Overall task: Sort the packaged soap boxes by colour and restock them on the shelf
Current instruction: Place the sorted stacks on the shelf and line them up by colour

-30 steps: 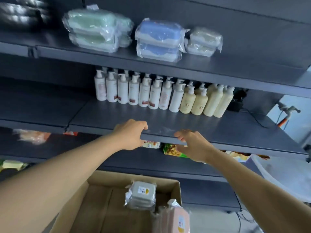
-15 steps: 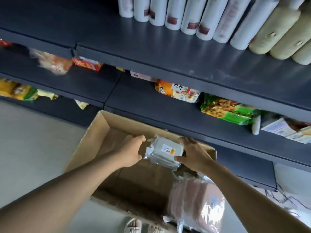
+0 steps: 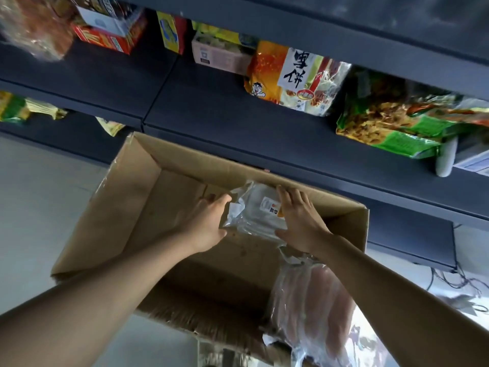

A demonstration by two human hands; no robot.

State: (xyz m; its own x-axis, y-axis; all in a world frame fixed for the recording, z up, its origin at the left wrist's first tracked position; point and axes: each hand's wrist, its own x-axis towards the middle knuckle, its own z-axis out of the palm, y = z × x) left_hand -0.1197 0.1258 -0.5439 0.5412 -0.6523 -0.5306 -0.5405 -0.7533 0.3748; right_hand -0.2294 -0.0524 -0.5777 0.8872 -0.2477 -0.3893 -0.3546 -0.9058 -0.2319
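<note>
Grey soap pack sits inside the carton, left hand and right hand clasping its opposite sides; pink pack nearer.

Two forearms enter from the near edge, both bare from the frame's border down to the wrists, with no sleeve on either. The left hand and the right hand are bare as well, worn with no glove. No ring shows on the fingers that are visible, and no watch or band crosses either wrist. The nails on the right hand look short and plain, though the picture is too soft to say more. Nothing else of the person is in view.
</note>
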